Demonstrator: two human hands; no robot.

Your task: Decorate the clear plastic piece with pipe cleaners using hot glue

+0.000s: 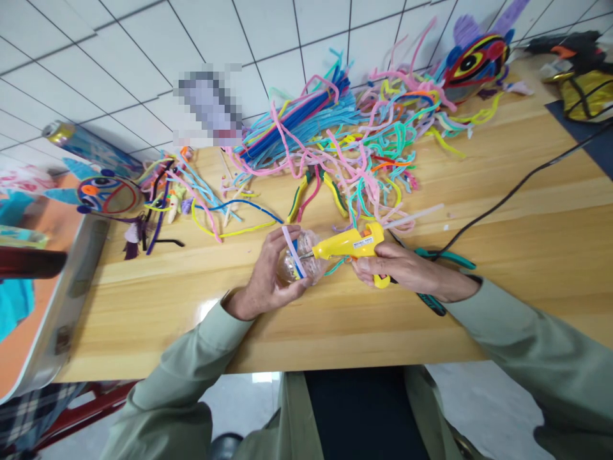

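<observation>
My left hand [265, 280] is closed around a clear plastic bottle [315, 252] above the front half of the table. A pale lilac pipe cleaner [292, 248] lies across the bottle, with a bit of blue beside it. In my right hand [407, 268] is a yellow hot glue gun [349, 244], its fingers wrapped round the handle. The metal nozzle points left and meets the bottle close to the lilac strip; whether it touches I cannot tell. A glue stick [414, 217] sticks out of the gun's back. Teal-handled pliers [447, 257] lie partly hidden under my right wrist.
Piled pipe cleaners [373, 147] spread along the tiled wall, with yellow-green-handled pliers [318, 191] in front. Decorated fish-like figures stand left [108, 193] and right [476, 64]. A can [90, 147] leans at left. A black cord [517, 185] crosses the right side; a dark glue gun [569, 51] lies beyond.
</observation>
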